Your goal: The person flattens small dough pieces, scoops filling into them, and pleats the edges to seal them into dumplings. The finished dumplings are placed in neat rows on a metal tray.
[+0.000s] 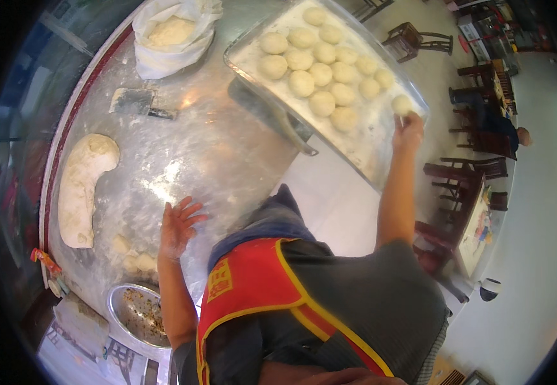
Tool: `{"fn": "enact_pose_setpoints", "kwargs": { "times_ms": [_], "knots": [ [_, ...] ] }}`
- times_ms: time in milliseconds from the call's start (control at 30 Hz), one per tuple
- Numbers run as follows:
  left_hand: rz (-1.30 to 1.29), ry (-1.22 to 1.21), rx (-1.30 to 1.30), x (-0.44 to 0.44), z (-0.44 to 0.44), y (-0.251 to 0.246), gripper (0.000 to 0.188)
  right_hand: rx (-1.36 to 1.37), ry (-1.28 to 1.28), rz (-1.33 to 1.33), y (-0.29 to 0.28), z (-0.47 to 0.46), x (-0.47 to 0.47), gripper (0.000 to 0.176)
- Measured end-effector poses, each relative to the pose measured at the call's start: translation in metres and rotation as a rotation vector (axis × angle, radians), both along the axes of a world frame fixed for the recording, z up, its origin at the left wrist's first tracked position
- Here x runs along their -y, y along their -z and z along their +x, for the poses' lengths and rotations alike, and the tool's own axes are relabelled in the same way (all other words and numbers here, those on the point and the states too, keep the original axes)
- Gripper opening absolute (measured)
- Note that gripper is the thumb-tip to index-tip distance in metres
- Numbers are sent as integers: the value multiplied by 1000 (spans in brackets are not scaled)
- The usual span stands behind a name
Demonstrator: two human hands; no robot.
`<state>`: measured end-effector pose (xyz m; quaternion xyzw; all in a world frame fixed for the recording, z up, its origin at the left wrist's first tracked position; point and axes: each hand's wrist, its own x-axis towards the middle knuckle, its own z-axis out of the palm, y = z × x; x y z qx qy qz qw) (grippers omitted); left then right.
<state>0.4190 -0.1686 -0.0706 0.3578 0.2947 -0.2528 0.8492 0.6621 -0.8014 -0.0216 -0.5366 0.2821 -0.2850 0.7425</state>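
Observation:
My right hand [409, 130] grips a round dough ball [402, 103] with its fingertips at the right end of a floured metal tray [362, 139]. Several more pale dough balls [320, 74] sit in loose rows on that tray. My left hand [178, 227] hangs over the metal worktop [172, 149], fingers spread and nothing in them. To its left lies a long, bent dough log [86, 192]. Small dough pieces [139, 261] rest beside my left forearm, which partly hides them and a steel bowl [111, 308] holding remnants of chopped filling.
An open white bag of flour [177, 57] stands at the worktop's far side, with a flour-dusted dough scraper [134, 101] nearer. A curved handle [293, 134] juts out below the tray. Wooden chairs [406, 42] and a seated person [487, 125] are off to the right.

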Motion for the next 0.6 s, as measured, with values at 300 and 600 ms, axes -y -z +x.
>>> {"fn": "enact_pose_setpoints", "kwargs": {
  "times_ms": [300, 600],
  "knots": [
    [-3, -54, 58, -4, -26, 8, 76, -101, -47, -577, 13, 33, -1, 27],
    [20, -312, -37, 8, -114, -10, 74, -229, -1565, -584, 29, -25, -387, 22]
  ]
}}
